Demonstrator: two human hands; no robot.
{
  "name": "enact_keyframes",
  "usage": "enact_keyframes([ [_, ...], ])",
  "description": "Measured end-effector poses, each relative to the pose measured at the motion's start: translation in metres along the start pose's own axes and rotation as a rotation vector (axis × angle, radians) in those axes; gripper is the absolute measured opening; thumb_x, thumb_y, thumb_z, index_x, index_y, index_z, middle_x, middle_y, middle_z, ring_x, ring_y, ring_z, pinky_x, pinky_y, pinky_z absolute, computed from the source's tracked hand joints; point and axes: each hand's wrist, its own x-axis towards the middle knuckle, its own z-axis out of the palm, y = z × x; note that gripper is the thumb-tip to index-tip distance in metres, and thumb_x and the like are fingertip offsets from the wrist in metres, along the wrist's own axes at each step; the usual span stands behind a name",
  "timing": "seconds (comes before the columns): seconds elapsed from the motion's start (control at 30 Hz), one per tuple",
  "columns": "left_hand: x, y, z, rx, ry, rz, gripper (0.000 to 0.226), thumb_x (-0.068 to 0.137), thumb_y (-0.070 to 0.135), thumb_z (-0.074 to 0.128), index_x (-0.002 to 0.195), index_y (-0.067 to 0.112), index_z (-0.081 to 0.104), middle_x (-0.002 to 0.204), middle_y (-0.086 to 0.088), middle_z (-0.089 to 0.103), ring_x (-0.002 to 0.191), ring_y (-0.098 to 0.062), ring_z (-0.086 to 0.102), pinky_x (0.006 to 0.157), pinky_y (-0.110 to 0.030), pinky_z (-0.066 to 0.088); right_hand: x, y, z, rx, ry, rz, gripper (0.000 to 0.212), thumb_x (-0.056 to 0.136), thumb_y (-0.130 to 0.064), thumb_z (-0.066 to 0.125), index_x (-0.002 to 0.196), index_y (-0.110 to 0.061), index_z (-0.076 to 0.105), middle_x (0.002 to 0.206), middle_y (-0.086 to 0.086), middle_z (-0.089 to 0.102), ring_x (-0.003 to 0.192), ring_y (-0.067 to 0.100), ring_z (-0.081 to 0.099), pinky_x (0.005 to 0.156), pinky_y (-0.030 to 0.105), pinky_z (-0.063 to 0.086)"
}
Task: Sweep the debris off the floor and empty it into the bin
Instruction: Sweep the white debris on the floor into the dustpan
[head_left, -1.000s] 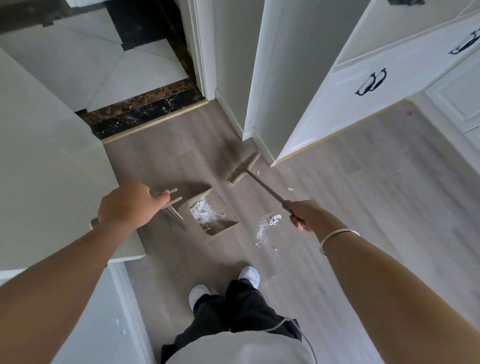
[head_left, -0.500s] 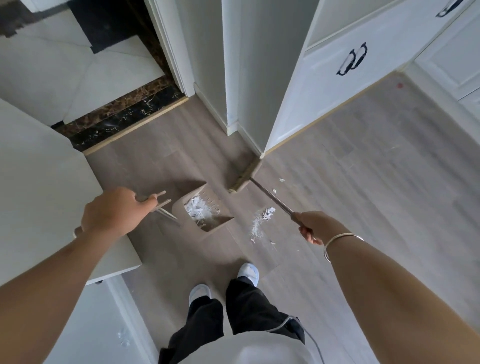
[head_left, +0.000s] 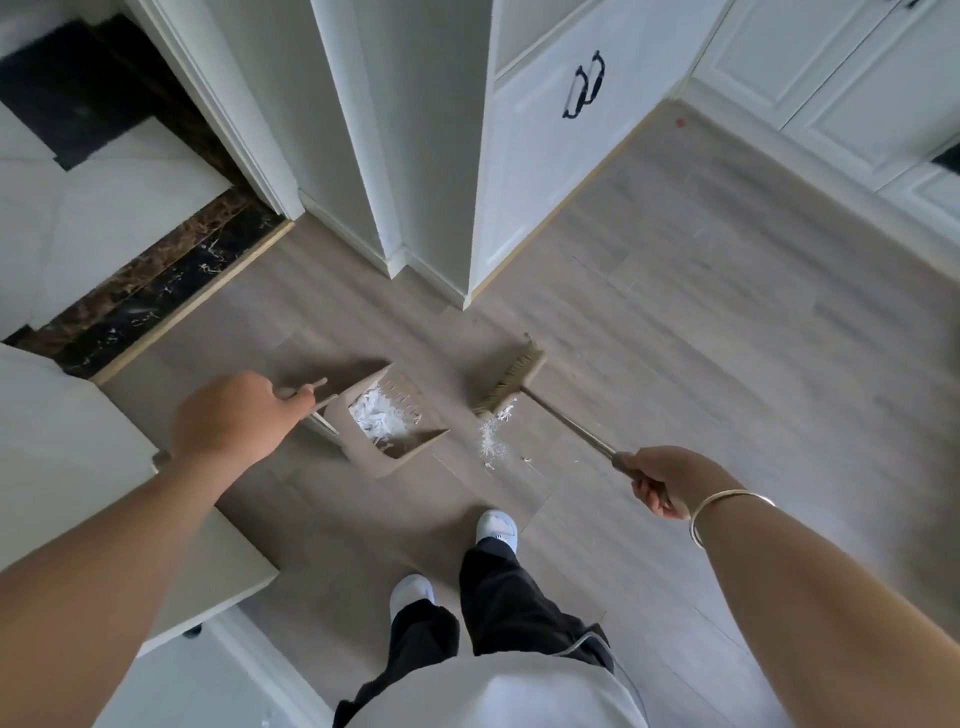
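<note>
Fingers (head_left: 649, 494) of the right hand (head_left: 662, 480) curl round the thin metal handle of the tan bristle broom (head_left: 511, 382); the left hand (head_left: 228, 421) grips the taupe plastic dustpan (head_left: 363, 460) by its stick. White crumbly debris (head_left: 491, 441) lies just right of the dustpan, the broom head touching its far edge, nearer the right hand.

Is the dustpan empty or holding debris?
Partly filled: white scraps lie inside the dustpan, while a smaller white pile sits on the floor by the broom.
</note>
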Motion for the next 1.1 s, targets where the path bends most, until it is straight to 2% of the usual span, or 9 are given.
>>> enact_keyframes([
  [0.1,-0.007,0.001,0.005,-0.002,-0.015,0.04,0.052,0.088,0.057,0.052,0.06,0.013,0.056,0.064,-0.007,0.056,0.069,-0.032,0.057,0.06,-0.032,0.044,-0.012,0.014,-0.004,-0.002,0.02,0.006,0.023,0.096,-0.028,0.056,0.078,-0.017,0.047,0.032,-0.001,0.04,0.019,0.005,0.034,0.028,0.007,0.025],
  [0.2,-0.013,0.002,0.008,-0.001,-0.011,0.059,0.052,0.088,0.057,0.052,0.061,0.013,0.056,0.066,-0.007,0.055,0.07,-0.033,0.057,0.063,-0.033,0.046,-0.025,0.017,-0.008,-0.007,0.079,-0.042,0.015,0.095,-0.025,0.057,0.09,-0.014,0.049,0.048,0.003,0.043,0.018,0.005,0.032,0.028,0.007,0.024],
  [0.3,-0.015,0.004,0.007,-0.007,-0.002,0.079,0.051,0.088,0.057,0.051,0.061,0.014,0.054,0.064,-0.004,0.052,0.068,-0.032,0.055,0.06,-0.032,0.044,-0.034,0.021,-0.014,0.034,0.099,-0.09,0.022,0.094,-0.028,0.061,0.081,-0.014,0.051,0.058,0.004,0.042,0.019,0.005,0.032,0.027,0.008,0.024],
  [0.47,-0.019,0.007,0.005,0.015,0.003,0.119,0.052,0.088,0.06,0.051,0.061,0.015,0.054,0.064,-0.004,0.054,0.068,-0.031,0.058,0.06,-0.032,0.044,-0.041,0.027,-0.02,0.09,0.239,-0.162,0.033,0.087,-0.03,0.07,0.069,-0.012,0.05,0.057,0.006,0.047,0.02,0.006,0.034,0.029,0.007,0.027],
  [0.6,-0.021,0.005,0.009,0.005,-0.001,0.127,0.056,0.088,0.058,0.052,0.059,0.011,0.057,0.061,-0.007,0.058,0.06,-0.028,0.057,0.054,-0.029,0.041,-0.029,0.023,-0.021,0.081,0.37,-0.241,0.038,0.083,-0.033,0.074,0.064,-0.006,0.056,0.053,0.008,0.055,0.038,0.015,0.044,0.038,0.019,0.038],
  [0.7,-0.02,0.003,0.009,0.008,-0.012,0.126,0.057,0.088,0.058,0.052,0.059,0.01,0.058,0.063,-0.007,0.06,0.061,-0.028,0.059,0.055,-0.029,0.044,-0.024,0.019,-0.024,-0.099,0.543,-0.294,0.044,0.084,-0.041,0.066,0.064,-0.003,0.066,0.054,0.006,0.064,0.047,0.022,0.057,0.054,0.026,0.047],
  [0.8,-0.017,0.003,0.008,0.018,-0.016,0.117,0.056,0.088,0.057,0.053,0.058,0.011,0.057,0.061,-0.006,0.059,0.06,-0.027,0.058,0.054,-0.028,0.04,-0.024,0.006,-0.029,-0.275,0.679,-0.309,0.039,0.089,-0.042,0.057,0.084,-0.006,0.071,0.074,0.008,0.067,0.07,0.027,0.064,0.067,0.028,0.048],
  [0.97,-0.012,0.007,0.009,0.023,-0.02,0.099,0.056,0.087,0.055,0.055,0.055,0.009,0.055,0.056,-0.006,0.056,0.055,-0.027,0.057,0.051,-0.027,0.036,-0.022,-0.013,-0.034,-0.524,0.79,-0.307,0.026,0.097,-0.032,0.052,0.099,-0.013,0.069,0.076,0.005,0.055,0.074,0.025,0.051,0.066,0.027,0.039],
  [1.1,-0.01,0.008,0.011,0.043,-0.026,0.085,0.057,0.087,0.057,0.055,0.056,0.009,0.056,0.058,-0.008,0.058,0.058,-0.028,0.058,0.053,-0.029,0.04,-0.011,-0.017,-0.035,-0.598,0.748,-0.26,0.024,0.097,-0.029,0.052,0.103,-0.011,0.068,0.065,0.003,0.048,0.076,0.025,0.052,0.067,0.027,0.039],
])
